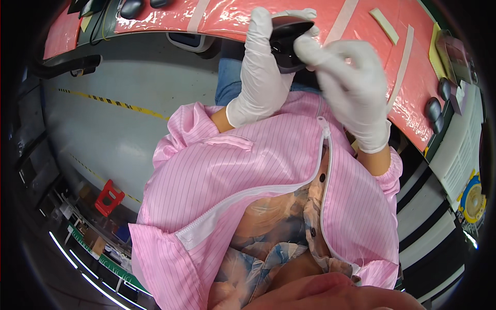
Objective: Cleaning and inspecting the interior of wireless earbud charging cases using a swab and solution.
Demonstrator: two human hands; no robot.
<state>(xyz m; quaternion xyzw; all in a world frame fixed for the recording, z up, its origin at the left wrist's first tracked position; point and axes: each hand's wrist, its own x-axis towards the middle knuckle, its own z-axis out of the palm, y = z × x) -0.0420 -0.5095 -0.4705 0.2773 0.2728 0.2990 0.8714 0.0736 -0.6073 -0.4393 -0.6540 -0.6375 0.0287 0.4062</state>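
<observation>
My left hand (264, 72), in a white glove, is wrapped round a dark, glossy computer mouse (287, 44). It holds the mouse up near the table's edge, thumb on one side and fingers behind. My right hand (354, 85), gloved the same way, has its fingers curled together against the right side of the mouse. That hand is slightly smeared by motion, and whatever its fingertips may pinch is hidden.
The table has a shiny red-pink cover (232, 18) with pale tape strips. Dark mice (433, 109) lie at its right end, others (132, 9) at far left. A pale strip (384, 26) rests on the cover. A red stool (109, 198) and a yellow-blue fan (472, 199) stand farther off.
</observation>
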